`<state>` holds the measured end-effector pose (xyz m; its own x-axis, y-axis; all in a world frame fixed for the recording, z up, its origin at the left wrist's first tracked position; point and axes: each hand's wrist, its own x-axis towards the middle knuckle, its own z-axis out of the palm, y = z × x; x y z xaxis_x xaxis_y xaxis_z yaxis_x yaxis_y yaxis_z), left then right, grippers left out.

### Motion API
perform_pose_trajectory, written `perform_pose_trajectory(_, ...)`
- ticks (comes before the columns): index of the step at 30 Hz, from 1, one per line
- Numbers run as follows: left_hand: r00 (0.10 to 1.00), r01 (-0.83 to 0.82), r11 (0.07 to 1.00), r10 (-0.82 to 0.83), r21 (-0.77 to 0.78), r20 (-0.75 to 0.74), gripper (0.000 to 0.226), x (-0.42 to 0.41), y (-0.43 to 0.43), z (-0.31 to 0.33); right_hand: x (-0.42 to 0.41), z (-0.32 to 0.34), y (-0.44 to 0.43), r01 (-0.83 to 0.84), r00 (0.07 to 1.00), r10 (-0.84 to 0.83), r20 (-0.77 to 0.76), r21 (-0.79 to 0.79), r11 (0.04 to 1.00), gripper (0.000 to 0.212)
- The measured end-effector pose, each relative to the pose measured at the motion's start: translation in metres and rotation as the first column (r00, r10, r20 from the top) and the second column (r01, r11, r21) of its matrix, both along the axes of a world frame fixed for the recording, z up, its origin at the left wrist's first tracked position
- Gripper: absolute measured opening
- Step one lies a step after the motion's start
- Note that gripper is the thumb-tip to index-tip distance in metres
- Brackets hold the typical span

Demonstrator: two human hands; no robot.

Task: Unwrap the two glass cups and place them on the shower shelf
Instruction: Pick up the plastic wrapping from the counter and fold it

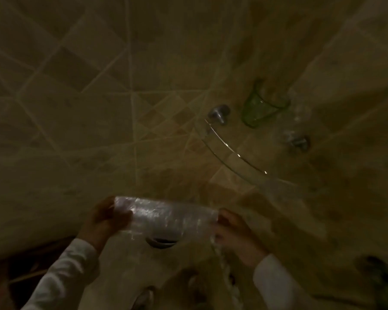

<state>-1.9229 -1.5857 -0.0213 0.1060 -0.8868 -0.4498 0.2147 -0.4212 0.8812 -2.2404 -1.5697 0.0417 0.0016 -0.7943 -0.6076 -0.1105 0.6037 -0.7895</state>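
Observation:
A sheet of clear bubble wrap (166, 218) is stretched between my two hands low in the dim view. My left hand (105, 220) grips its left end and my right hand (235, 229) grips its right end. A green glass cup (259, 106) stands on the glass corner shelf (231, 157) at the upper right, well above and to the right of my hands. A faint clear shape (300, 110) stands to the right of the green cup; I cannot tell what it is.
Two chrome brackets (220, 113) (299, 142) fix the shelf to the tiled corner walls. A round floor drain (161, 241) shows under the wrap. A strip of wrap (224, 271) hangs from my right hand. A dark object (376, 271) lies at the lower right.

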Motion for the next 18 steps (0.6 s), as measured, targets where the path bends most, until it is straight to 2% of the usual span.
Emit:
perform_pose_trajectory(2,0.989,-0.147,0.986,0.149,0.079,-0.014,0.042,-0.004,0.012,-0.027,0.000,-0.024,-0.018,-0.053,0.998,0.053,0.017,0.035,0.998,0.023)
perform_pose_trajectory(5,0.970,-0.243,0.952,0.240,0.186,0.038,0.028,-0.016,0.032,-0.058,-0.010,-0.059,-0.036,-0.122,0.992,0.122,0.014,0.074,0.990,0.026)
perform_pose_trajectory(7,0.949,-0.316,0.927,0.314,0.200,0.044,0.022,-0.027,0.048,-0.083,-0.021,-0.088,-0.047,-0.209,0.978,0.210,0.006,0.109,0.972,0.024)
perform_pose_trajectory(12,0.897,-0.442,0.863,0.433,0.245,0.093,0.030,-0.065,0.069,-0.156,-0.050,-0.165,-0.065,-0.361,0.929,0.370,-0.029,0.166,0.918,0.015)
perform_pose_trajectory(16,0.899,-0.439,0.852,0.417,0.285,0.137,0.026,-0.084,0.070,-0.212,-0.071,-0.234,-0.075,-0.325,0.936,0.342,-0.081,0.169,0.931,0.021)
perform_pose_trajectory(18,0.905,-0.426,0.840,0.392,0.336,0.168,0.021,-0.088,0.063,-0.240,-0.088,-0.269,-0.082,-0.238,0.956,0.260,-0.137,0.160,0.958,0.015)
